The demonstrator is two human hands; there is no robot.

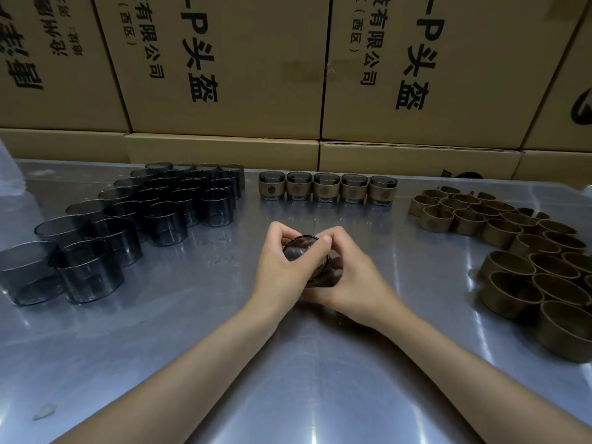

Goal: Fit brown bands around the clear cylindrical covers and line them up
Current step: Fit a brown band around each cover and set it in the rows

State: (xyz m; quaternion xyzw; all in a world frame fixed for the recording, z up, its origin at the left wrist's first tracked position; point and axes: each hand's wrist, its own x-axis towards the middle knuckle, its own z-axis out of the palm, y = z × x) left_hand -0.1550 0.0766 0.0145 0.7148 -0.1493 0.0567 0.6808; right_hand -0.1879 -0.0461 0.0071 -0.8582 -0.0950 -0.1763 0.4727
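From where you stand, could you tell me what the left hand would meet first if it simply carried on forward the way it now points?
Probably the row of banded covers at the far edge of the table. The left hand, gripping the clear cover together with the right hand, points roughly that way; bare tabletop lies between, though depth is uncertain.

Smoky clear cover (304, 251) tilted, mid-table; five banded covers (326, 187) in far row.

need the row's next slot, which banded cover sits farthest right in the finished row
The banded cover at the row's right end, nearest the pile of loose brown bands; the other four stand to its left.
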